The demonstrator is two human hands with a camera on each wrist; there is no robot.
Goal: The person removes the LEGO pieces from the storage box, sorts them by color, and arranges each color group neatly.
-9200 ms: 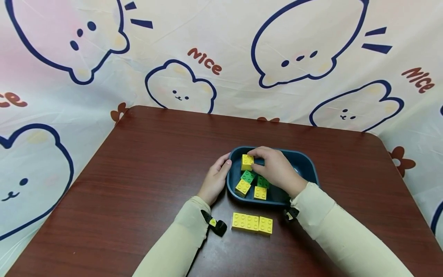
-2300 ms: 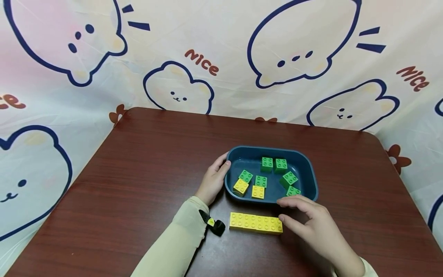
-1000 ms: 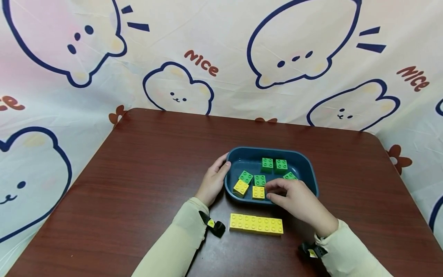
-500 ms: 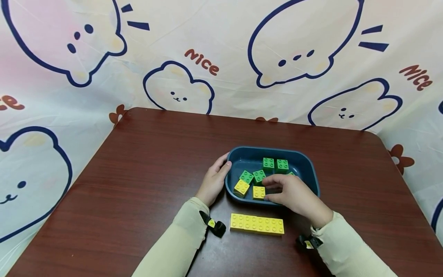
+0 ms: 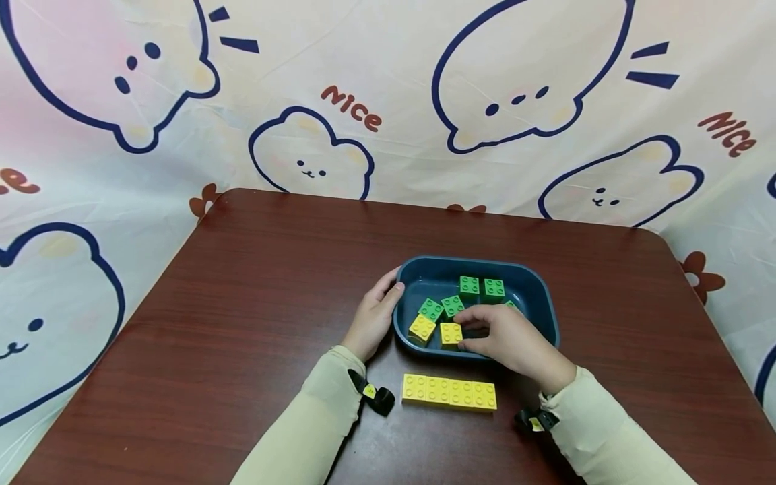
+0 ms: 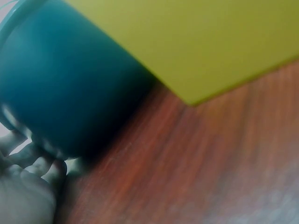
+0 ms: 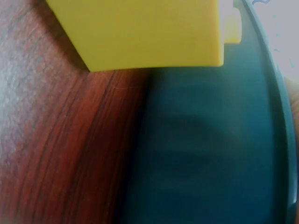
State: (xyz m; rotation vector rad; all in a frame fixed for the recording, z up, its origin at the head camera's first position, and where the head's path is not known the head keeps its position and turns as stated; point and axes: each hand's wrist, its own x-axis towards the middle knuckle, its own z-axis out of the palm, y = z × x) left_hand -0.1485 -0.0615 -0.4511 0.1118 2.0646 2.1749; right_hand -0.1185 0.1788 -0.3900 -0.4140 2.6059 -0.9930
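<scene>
My left hand (image 5: 372, 316) holds the left end of a dark blue tray (image 5: 430, 279), thumb at the rim; its fingers also show against the tray wall in the left wrist view. Inside the tray, my right hand (image 5: 515, 340) pinches a yellow building block (image 5: 450, 335) at its right side between thumb and index finger. A green block (image 5: 452, 306) lies just behind that fingertip. Another yellow block (image 5: 422, 329) leans by a green block (image 5: 431, 310) at the left. In front of the tray lies a straight row of yellow blocks (image 5: 450, 393).
Two green blocks stand at the tray's back, the right one (image 5: 494, 290) beside the other (image 5: 469, 287). A further green block (image 5: 511, 304) is mostly hidden by my right hand. The brown table (image 5: 273, 289) meets a printed cloth (image 5: 400, 60) behind.
The yellow row has grown by a block since the oldest frame. My right hand went from the row into the tray, turned a green block, and shifted the yellow block slightly. My left hand stayed.
</scene>
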